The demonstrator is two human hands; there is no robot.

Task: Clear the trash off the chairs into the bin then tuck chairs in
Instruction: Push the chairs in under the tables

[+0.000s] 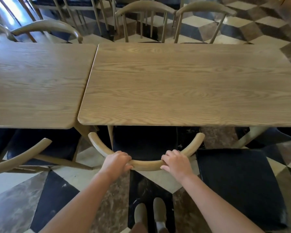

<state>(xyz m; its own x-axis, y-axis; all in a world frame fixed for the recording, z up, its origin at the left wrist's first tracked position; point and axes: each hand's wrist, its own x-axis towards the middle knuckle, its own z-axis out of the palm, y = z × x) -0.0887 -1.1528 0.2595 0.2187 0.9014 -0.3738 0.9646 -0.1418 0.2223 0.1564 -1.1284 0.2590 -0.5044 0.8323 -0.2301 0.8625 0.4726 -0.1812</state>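
A wooden chair with a curved backrest (146, 164) and a dark seat (144, 143) stands right in front of me, its seat partly under the near edge of the right-hand wooden table (183, 91). My left hand (117, 161) grips the left part of the backrest. My right hand (175, 161) grips the right part, fingers curled over the top. No trash shows on this seat.
A second table (34, 81) adjoins on the left, with another chair (23, 157) pulled partly out from it. A dark-seated chair (238, 185) stands to my right, away from the table. More chairs (144, 9) line the far side. My feet (151, 214) stand on patterned tiles.
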